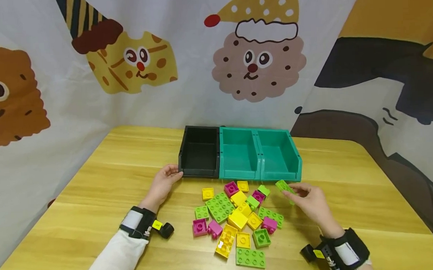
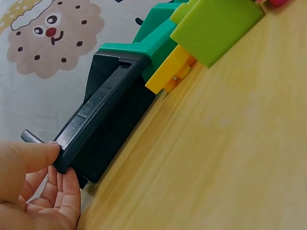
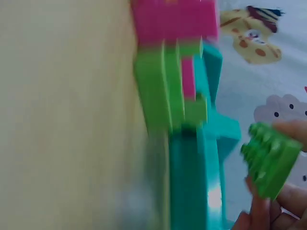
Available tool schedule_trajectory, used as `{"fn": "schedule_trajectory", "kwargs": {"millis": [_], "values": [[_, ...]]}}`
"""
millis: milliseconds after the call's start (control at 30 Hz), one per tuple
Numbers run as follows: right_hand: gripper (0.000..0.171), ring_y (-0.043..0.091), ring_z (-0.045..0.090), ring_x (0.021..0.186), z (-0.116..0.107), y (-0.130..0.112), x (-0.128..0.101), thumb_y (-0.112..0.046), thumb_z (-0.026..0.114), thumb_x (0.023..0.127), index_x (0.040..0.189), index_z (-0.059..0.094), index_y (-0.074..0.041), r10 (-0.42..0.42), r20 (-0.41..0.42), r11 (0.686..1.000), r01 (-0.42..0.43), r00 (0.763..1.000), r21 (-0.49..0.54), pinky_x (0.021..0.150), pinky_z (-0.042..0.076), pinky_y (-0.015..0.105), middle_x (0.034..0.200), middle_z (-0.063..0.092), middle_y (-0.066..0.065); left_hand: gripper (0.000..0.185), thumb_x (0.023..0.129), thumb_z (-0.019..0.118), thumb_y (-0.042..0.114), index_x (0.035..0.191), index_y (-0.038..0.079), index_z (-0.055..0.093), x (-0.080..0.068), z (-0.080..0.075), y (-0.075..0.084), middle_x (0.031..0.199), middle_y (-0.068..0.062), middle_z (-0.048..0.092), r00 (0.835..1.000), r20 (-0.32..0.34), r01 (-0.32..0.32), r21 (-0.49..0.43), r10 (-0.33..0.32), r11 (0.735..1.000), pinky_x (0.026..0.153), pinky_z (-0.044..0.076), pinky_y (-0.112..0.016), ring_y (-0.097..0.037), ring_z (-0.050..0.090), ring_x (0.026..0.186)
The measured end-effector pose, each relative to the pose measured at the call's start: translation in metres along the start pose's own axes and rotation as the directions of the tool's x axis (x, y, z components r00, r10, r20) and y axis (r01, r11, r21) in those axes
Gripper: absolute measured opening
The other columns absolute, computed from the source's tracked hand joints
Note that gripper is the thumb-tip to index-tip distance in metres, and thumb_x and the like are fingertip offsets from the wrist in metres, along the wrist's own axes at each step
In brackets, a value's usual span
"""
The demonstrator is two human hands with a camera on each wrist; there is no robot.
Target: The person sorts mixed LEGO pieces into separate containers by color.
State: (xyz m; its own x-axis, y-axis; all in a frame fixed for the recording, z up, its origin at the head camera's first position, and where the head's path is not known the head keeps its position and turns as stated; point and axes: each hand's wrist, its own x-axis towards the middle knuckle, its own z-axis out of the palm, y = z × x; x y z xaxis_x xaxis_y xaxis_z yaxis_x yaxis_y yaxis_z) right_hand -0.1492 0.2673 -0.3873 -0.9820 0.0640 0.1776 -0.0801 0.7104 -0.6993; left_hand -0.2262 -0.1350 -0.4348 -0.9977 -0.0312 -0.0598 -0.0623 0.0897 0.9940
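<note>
My right hand (image 1: 308, 200) pinches a green brick (image 1: 285, 186) (image 3: 269, 166) just above the table, in front of the right teal bin (image 1: 280, 155). My left hand (image 1: 163, 183) rests on the table with its thumb and fingertips (image 2: 41, 155) touching the front left corner of the black bin (image 1: 200, 152) (image 2: 103, 129). Between the hands lies a pile of green, yellow and pink bricks (image 1: 238, 214). The three bins stand in a row: the black one, then the middle teal bin (image 1: 239, 154), then the right one; what shows of their insides is bare.
The wooden table (image 1: 95, 188) is backed by a cartoon-printed curtain (image 1: 162, 65). A large green plate brick (image 1: 250, 257) lies nearest the front edge. Wrist cameras are strapped on both forearms.
</note>
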Motion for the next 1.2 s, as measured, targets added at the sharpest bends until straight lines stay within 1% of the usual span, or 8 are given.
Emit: {"fn": "schedule_trajectory", "kwargs": {"millis": [133, 233, 433, 600, 700, 767, 933, 1200], "values": [[0.041, 0.001, 0.052, 0.07, -0.015, -0.005, 0.013, -0.028, 0.072, 0.084, 0.108, 0.067, 0.004, 0.015, -0.032, 1.0, -0.014, 0.999, 0.012, 0.059, 0.045, 0.021, 0.091, 0.066, 0.014, 0.024, 0.092, 0.058, 0.004, 0.113, -0.006, 0.052, 0.002, 0.002, -0.001, 0.096, -0.002, 0.053, 1.0, -0.008, -0.01, -0.001, 0.01, 1.0, 0.074, 0.043, -0.014, -0.01, 0.048, 0.09], [0.041, 0.004, 0.052, 0.072, -0.023, -0.01, 0.024, -0.029, 0.072, 0.084, 0.109, 0.067, 0.004, -0.015, -0.077, 1.0, 0.015, 0.997, 0.0, 0.06, 0.045, 0.02, 0.094, 0.066, 0.016, 0.022, 0.092, 0.058, 0.003, 0.111, -0.006, 0.052, 0.004, 0.003, 0.0, 0.094, -0.001, 0.053, 1.0, -0.011, -0.019, -0.006, 0.019, 1.0, 0.073, 0.043, -0.015, -0.009, 0.048, 0.089], [0.045, 0.023, 0.055, 0.088, -0.02, -0.018, 0.05, -0.031, 0.071, 0.085, 0.114, 0.065, 0.003, -0.11, -0.12, 0.994, 0.106, 0.987, -0.04, 0.061, 0.042, 0.017, 0.104, 0.064, 0.022, 0.022, 0.092, 0.057, 0.002, 0.111, -0.006, 0.051, 0.005, -0.001, 0.004, 0.092, 0.002, 0.052, 1.0, -0.016, -0.022, -0.028, 0.022, 0.999, 0.073, 0.044, -0.015, -0.008, 0.048, 0.088], [0.042, 0.034, 0.058, 0.092, -0.011, -0.022, 0.067, -0.025, 0.07, 0.086, 0.115, 0.064, 0.006, -0.172, -0.144, 0.981, 0.155, 0.974, -0.12, 0.068, 0.047, 0.031, 0.105, 0.064, 0.025, 0.022, 0.092, 0.058, 0.004, 0.111, -0.005, 0.052, 0.004, 0.0, 0.005, 0.093, 0.0, 0.052, 1.0, -0.022, -0.001, -0.001, 0.001, 1.0, 0.074, 0.043, -0.016, -0.01, 0.048, 0.089], [0.041, 0.038, 0.059, 0.095, -0.006, -0.024, 0.074, -0.022, 0.068, 0.088, 0.116, 0.062, 0.008, -0.193, -0.12, 0.969, 0.17, 0.974, -0.178, 0.078, 0.048, 0.047, 0.106, 0.063, 0.028, 0.022, 0.092, 0.058, 0.004, 0.111, -0.005, 0.052, 0.003, 0.002, 0.004, 0.095, -0.001, 0.052, 1.0, -0.023, 0.001, 0.011, -0.001, 1.0, 0.074, 0.043, -0.015, -0.01, 0.048, 0.09], [0.041, 0.04, 0.059, 0.097, -0.002, -0.025, 0.078, -0.021, 0.066, 0.089, 0.117, 0.061, 0.009, -0.188, -0.077, 0.966, 0.17, 0.979, -0.197, 0.083, 0.047, 0.051, 0.109, 0.062, 0.029, 0.022, 0.092, 0.058, 0.004, 0.111, -0.005, 0.052, 0.003, 0.002, 0.003, 0.095, 0.0, 0.052, 1.0, -0.018, -0.001, 0.009, 0.001, 1.0, 0.074, 0.043, -0.015, -0.01, 0.048, 0.09], [0.04, 0.041, 0.058, 0.101, 0.008, -0.026, 0.085, -0.017, 0.062, 0.092, 0.12, 0.058, 0.01, -0.142, 0.024, 0.964, 0.144, 0.99, -0.224, 0.086, 0.048, 0.051, 0.114, 0.061, 0.03, 0.022, 0.092, 0.058, 0.004, 0.111, -0.005, 0.052, 0.002, 0.001, 0.003, 0.095, 0.0, 0.053, 1.0, -0.006, -0.009, 0.012, 0.01, 1.0, 0.074, 0.043, -0.014, -0.008, 0.048, 0.09], [0.038, 0.038, 0.061, 0.09, 0.02, -0.019, 0.095, -0.012, 0.063, 0.088, 0.119, 0.056, 0.01, -0.091, 0.084, 0.962, 0.11, 0.992, -0.251, 0.075, 0.05, 0.048, 0.105, 0.062, 0.03, 0.024, 0.093, 0.058, 0.006, 0.113, -0.004, 0.051, -0.001, 0.001, 0.001, 0.097, -0.001, 0.051, 1.0, -0.004, 0.013, 0.017, -0.013, 1.0, 0.075, 0.043, -0.015, -0.011, 0.047, 0.092]]}}
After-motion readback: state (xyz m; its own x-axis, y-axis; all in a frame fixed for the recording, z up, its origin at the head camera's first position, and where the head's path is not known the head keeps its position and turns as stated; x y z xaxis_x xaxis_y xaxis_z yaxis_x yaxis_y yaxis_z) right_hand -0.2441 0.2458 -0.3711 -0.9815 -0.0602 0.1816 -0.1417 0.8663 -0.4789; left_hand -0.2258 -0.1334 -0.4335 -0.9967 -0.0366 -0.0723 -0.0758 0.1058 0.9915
